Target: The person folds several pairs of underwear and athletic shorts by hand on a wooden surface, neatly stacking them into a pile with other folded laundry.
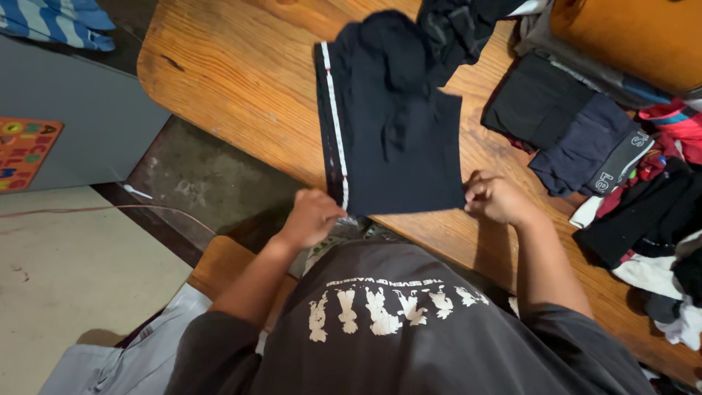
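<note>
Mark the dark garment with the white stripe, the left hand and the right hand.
dark garment (395, 139): head view, middle of the cloth.
left hand (314, 216): head view, back of hand.
right hand (493, 197): head view, knuckles.

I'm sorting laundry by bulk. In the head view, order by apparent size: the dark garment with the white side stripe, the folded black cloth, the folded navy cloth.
1. Dark garment with white side stripe, held by left hand and right hand.
2-3. Folded black cloth and folded navy cloth look alike; unranked.
</note>
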